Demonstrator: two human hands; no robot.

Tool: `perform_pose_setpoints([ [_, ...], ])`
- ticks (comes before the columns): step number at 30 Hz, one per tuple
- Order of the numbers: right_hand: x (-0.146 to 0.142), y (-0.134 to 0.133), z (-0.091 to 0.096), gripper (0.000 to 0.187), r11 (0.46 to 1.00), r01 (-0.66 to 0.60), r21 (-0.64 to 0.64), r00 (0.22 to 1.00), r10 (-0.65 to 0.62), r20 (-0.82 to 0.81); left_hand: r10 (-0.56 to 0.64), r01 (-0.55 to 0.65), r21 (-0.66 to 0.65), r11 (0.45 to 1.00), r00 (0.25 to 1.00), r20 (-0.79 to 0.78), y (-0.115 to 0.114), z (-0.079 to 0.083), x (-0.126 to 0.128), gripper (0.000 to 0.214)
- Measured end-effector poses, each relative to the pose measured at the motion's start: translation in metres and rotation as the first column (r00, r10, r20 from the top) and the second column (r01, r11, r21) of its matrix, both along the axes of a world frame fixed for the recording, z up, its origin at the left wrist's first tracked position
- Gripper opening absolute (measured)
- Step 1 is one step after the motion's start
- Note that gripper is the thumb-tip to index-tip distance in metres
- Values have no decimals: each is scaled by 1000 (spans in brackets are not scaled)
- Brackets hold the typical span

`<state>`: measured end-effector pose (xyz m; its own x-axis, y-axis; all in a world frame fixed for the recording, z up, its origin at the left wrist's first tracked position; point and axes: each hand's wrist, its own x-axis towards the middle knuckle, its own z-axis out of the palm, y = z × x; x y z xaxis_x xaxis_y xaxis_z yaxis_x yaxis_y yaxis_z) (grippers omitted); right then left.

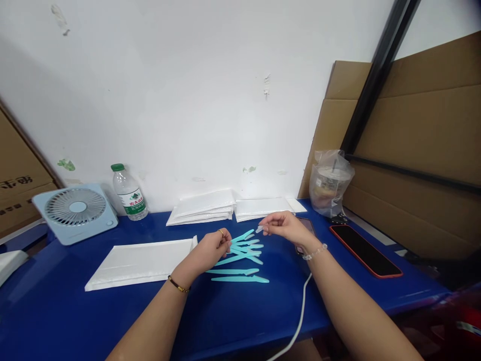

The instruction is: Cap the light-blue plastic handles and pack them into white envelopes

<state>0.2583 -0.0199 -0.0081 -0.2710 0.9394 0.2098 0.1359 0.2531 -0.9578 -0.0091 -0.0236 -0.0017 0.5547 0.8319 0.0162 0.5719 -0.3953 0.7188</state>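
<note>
Several teal eyebrow razors [240, 279] lie on the blue table, the upper ones fanned out and crossing. My left hand [210, 250] is closed at the handle end of the upper razor [242, 236], whose blade end points right; the fingers hide part of the handles. Just right of that blade end, my right hand [286, 227] pinches a small translucent cap [259, 229] between thumb and fingers. The cap and the razor tip are apart. Two razors lie separately, nearer to me.
White padded envelopes [145, 261] lie left, with stacked envelopes [203, 206] along the wall. A light blue fan [77, 210] and water bottle [130, 193] stand back left. Right are a phone [366, 250], a bagged drink cup [328, 185] and a white cable [302, 311].
</note>
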Motion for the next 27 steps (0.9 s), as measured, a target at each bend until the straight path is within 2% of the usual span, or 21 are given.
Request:
perform_pose_setpoints([
  [5, -5, -1, -1, 31, 999, -29, 29, 999, 28, 21, -7, 7, -20, 1000, 1000, 5, 0, 0, 2, 22],
  [10, -20, -2, -7, 31, 991, -135, 1, 988, 135, 70, -40, 41, -49, 998, 999, 22, 1, -5, 5, 21],
  [12, -16, 2, -9, 31, 994, -99, 40, 982, 91, 163, -14, 14, 16, 1000, 999, -35, 2, -8, 7, 20],
  [13, -11, 5, -10, 29, 994, -24, 105, 975, 0, 222, 13, -7, 80, 997, 997, -78, 3, -10, 7, 18],
  [14, -4, 9, -12, 25, 978, 76, 193, 950, -130, 283, 45, -25, 154, 988, 992, -122, 4, -11, 8, 17],
  [16, 12, 17, -15, 18, 886, 264, 380, 826, -412, 385, 101, -43, 283, 958, 975, -196, 5, -13, 9, 14],
  [17, 20, 20, -17, 18, 854, 299, 426, 747, -487, 452, 119, -44, 321, 946, 969, -217, 6, -13, 9, 12],
  [18, 26, 23, -19, 18, 845, 302, 441, 673, -516, 530, 126, -42, 344, 938, 966, -225, 6, -13, 9, 12],
  [20, 33, 28, -24, 19, 876, 261, 405, 551, -479, 683, 100, -21, 347, 937, 972, -212, 4, -11, 9, 16],
  [22, 33, 29, -28, 18, 908, 225, 353, 464, -418, 781, -12, 71, 296, 952, 980, -199, 1, -8, 8, 21],
  [25, 24, 29, -30, 9, 919, 219, 326, 402, -390, 828, -228, 271, 168, 948, 944, -237, -3, -5, 7, 26],
  [27, 17, 27, -30, 6, 917, 228, 328, 391, -394, 831, -277, 320, 123, 939, 921, -275, -5, -6, 7, 24],
])
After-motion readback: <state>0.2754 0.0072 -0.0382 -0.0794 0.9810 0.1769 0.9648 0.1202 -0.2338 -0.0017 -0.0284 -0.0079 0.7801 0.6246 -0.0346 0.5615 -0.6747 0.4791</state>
